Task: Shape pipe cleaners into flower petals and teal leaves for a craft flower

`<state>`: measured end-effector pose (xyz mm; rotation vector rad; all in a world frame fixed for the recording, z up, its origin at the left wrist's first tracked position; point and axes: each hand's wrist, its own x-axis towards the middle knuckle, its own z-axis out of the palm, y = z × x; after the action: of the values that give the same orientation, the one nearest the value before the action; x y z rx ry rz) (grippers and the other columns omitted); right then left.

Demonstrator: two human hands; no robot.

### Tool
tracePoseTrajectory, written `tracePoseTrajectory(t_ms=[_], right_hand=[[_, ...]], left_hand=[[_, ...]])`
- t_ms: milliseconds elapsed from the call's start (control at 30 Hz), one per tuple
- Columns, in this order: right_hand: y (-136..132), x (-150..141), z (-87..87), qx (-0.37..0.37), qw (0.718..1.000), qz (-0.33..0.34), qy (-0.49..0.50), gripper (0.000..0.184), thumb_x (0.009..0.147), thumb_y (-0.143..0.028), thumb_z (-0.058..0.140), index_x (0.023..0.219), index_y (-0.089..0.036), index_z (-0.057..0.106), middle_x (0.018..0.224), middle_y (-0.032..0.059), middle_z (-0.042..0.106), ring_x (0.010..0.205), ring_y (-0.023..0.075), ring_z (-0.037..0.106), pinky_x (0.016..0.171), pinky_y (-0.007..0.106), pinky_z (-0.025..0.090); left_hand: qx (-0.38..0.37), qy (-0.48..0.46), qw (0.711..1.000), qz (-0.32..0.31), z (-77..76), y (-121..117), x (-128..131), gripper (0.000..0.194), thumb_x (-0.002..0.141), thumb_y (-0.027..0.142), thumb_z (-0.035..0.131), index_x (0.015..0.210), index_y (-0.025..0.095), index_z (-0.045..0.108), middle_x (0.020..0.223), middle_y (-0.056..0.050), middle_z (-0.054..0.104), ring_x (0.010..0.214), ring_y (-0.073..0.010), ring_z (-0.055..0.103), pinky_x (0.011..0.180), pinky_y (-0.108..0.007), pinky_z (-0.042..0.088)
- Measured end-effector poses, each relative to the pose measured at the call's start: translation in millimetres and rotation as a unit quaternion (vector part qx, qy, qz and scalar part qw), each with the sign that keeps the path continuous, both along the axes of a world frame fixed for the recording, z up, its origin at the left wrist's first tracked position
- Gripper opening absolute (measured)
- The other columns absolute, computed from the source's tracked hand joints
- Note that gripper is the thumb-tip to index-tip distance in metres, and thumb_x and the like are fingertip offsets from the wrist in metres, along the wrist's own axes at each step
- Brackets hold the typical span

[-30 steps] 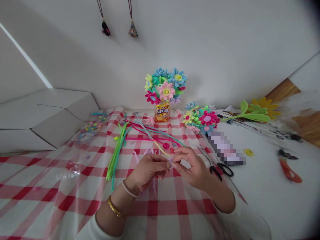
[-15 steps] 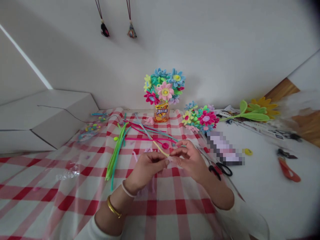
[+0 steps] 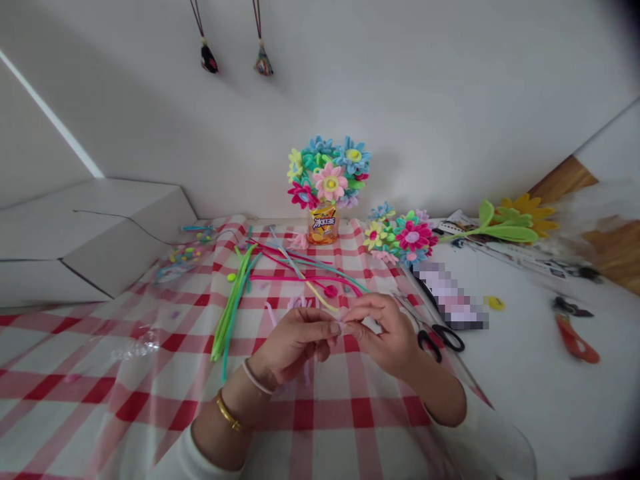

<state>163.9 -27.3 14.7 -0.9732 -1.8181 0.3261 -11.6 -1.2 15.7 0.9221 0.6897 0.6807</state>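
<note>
Lilac piece (image 3: 341, 319) is btwn both hands, above mid-cloth. White tabletop (image 3: 545, 380) shows at R, past the cloth's R edge; checked cloth (image 3: 190, 400), red & white fabric w/ soft folds, gives open room on the near side of the hands. White box (image 3: 100, 247), flat-faced w/ straight edges, limits the far L; wall behind. Bouquet (image 3: 330, 177) of fuzzy looped petals stands in an orange-labelled cup (image 3: 323, 227), far centre. Left hand (image 3: 299, 340) & right hand (image 3: 385, 333) meet fingertip to fingertip, fingers pinched on the lilac piece: tiny, pale, mostly hidden, exact shape can't tell. Phone (image 3: 445, 293), pixelated, lies R of them. Fuzzy green stems (image 3: 234, 303), long & slim, lie L; scissors (image 3: 425, 327), black-handled, just beside right hand. Yellow disc (image 3: 495, 303), smooth & round-ish, sits on bare tabletop.
</note>
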Motion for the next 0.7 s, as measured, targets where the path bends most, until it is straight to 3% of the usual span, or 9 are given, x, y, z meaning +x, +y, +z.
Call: tracePoseTrajectory(t_ms=[133,200,267,367,500,700], right_hand=[[-1,-3,-0.7,-0.169,0.980,0.007,0.107,0.017,0.073,-0.023,0.064,0.083,-0.022,0.050,0.078,-0.0005,0.062,0.070,0.0143,0.058,0.065,0.029,0.042],[1,-6,-0.9,-0.278,0.938,0.045,0.201,0.027,0.071,-0.022,0.066,0.085,-0.023,0.043,0.068,-0.0044,0.061,0.059,0.0117,0.055,0.058,0.026,0.040],[4,-9,-1.6,-0.350,0.887,0.074,0.291,0.031,0.069,-0.020,0.067,0.083,-0.023,0.040,0.062,-0.0066,0.060,0.056,0.0104,0.054,0.057,0.025,0.039],[9,-11,-4.2,-0.371,0.847,0.066,0.374,0.033,0.067,-0.020,0.069,0.085,-0.022,0.042,0.062,-0.0066,0.061,0.059,0.0106,0.056,0.060,0.024,0.040],[13,-7,-7.7,-0.359,0.837,0.058,0.409,0.040,0.065,-0.019,0.072,0.094,-0.023,0.046,0.066,-0.0053,0.065,0.065,0.0126,0.060,0.065,0.026,0.043],[12,-6,-5.3,-0.342,0.845,0.111,0.397,0.037,0.068,-0.024,0.070,0.097,-0.024,0.048,0.082,-0.0006,0.067,0.076,0.0145,0.062,0.070,0.030,0.045]], left_hand=[[0.143,0.092,0.985,0.008,2.5,0,-2,0.017,0.069,0.028,0.066,0.063,0.011,0.063,0.050,0.003,0.050,0.042,-0.0043,0.039,0.042,-0.019,0.025],[0.227,0.140,0.963,0.024,3.5,0,-3,0.018,0.072,0.028,0.064,0.064,0.011,0.064,0.051,0.003,0.047,0.047,-0.0043,0.038,0.044,-0.019,0.026],[0.261,0.159,0.951,0.041,3.6,0,-3,0.018,0.073,0.027,0.063,0.065,0.011,0.065,0.053,0.003,0.046,0.049,-0.0042,0.037,0.045,-0.018,0.026],[0.182,0.103,0.977,0.051,3.3,2,-4,0.016,0.070,0.028,0.067,0.072,0.012,0.065,0.054,0.004,0.049,0.046,-0.0037,0.038,0.044,-0.018,0.028],[0.053,-0.013,0.997,0.063,4.8,4,-5,0.019,0.064,0.024,0.072,0.079,0.013,0.066,0.066,-0.001,0.062,0.048,-0.0063,0.049,0.047,-0.019,0.035],[0.050,0.014,0.994,0.100,3.9,5,-6,0.014,0.062,0.020,0.072,0.071,0.011,0.065,0.062,-0.002,0.063,0.045,-0.0055,0.049,0.045,-0.019,0.036]])
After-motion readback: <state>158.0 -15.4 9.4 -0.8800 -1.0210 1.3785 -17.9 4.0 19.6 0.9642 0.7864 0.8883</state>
